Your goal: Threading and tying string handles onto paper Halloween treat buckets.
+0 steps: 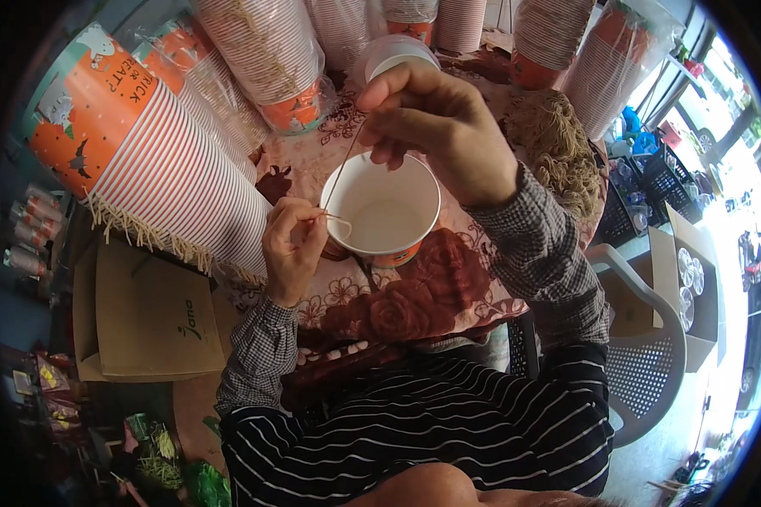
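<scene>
A paper bucket (410, 198), white inside with an orange printed outside, stands upright on the table in front of me. At its left rim my left hand (294, 249) pinches a thin tan cord (343, 169); a short loop of the cord curls over the bucket's opening. The cord runs taut up to my right hand (448, 135), which is raised over the far side of the bucket with fingers closed on the upper length. Whether the cord passes through the bucket wall is hidden by my left fingers.
A long leaning stack of nested orange buckets (177, 160) lies to the left, cords hanging from its edge. More wrapped stacks (271, 59) line the back. A bundle of tan cords (558, 152) rests at the right. A cardboard box (156, 317) and plastic chair (651, 363) flank me.
</scene>
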Available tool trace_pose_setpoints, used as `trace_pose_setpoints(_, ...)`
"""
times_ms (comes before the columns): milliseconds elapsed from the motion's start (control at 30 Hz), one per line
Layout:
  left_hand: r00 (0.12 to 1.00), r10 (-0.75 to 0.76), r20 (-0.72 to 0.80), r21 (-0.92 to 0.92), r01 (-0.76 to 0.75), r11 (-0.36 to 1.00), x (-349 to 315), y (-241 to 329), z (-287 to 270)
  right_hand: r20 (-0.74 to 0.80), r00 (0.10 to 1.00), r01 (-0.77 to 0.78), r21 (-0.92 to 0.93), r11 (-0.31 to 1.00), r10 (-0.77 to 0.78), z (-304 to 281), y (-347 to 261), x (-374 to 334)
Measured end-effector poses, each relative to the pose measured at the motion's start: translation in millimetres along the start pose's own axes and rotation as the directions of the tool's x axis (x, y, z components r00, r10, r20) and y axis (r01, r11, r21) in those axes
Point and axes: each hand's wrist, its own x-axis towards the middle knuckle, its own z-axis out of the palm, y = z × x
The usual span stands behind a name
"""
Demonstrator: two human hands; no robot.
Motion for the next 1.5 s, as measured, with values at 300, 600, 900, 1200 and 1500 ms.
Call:
trace_pose_setpoints(300,0.982,-0.184,0.028,-0.001,0.185,0.983,-33.7,-9.9,11.2,-0.105,0.984,0.166,0.212,0.963,-0.146,-64.9,-13.5,-3.6)
trace_pose_setpoints(600,0.934,-0.358,0.002,-0.264,0.346,0.9,-51.5,-19.7,16.3,-0.049,0.991,-0.132,-0.12,0.984,0.127,-74.6,25.9,-11.9)
trace_pose_setpoints(900,0.949,-0.3,0.097,-0.353,0.315,0.881,-46.3,-29.6,14.8,0.094,0.94,-0.04,-0.924,0.38,0.328,-53.5,52.7,-35.9)
trace_pose_setpoints(1200,0.945,-0.299,0.135,-0.472,0.326,0.819,-48.9,-45.0,9.5,0.022,0.986,-0.032,-0.947,0.319,0.166,2.6,78.1,-43.9)
trace_pose_setpoints(1500,0.933,-0.317,0.171,-0.526,0.358,0.771,-44.7,-42.9,6.2,0.161,0.92,-0.17,-0.658,0.734,0.357,22.5,131.9,-27.5)
